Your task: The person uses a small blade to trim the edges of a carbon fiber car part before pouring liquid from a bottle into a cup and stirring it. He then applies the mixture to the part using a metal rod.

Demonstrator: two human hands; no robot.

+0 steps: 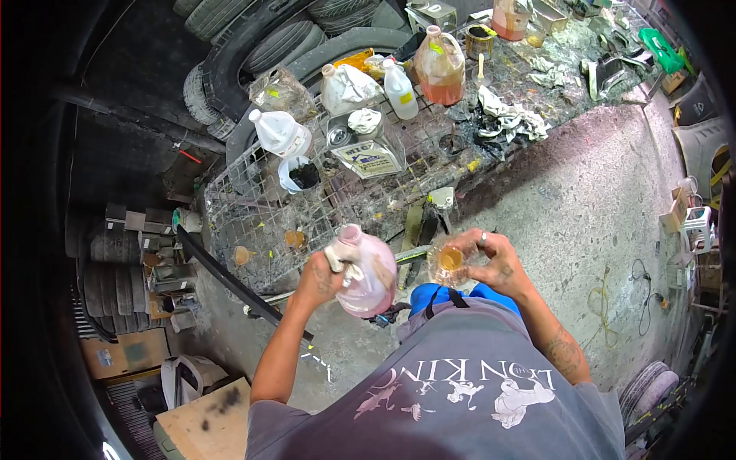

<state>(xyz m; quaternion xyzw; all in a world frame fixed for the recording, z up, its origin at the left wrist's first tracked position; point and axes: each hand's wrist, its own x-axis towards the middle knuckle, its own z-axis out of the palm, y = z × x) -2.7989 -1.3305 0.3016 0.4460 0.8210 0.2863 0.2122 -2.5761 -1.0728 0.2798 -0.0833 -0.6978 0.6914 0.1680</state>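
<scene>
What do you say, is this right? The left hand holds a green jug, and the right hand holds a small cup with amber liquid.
Not quite. The jug in the left hand is pink, not green; the head view shows it. The right hand does hold a small cup with amber liquid.
</scene>
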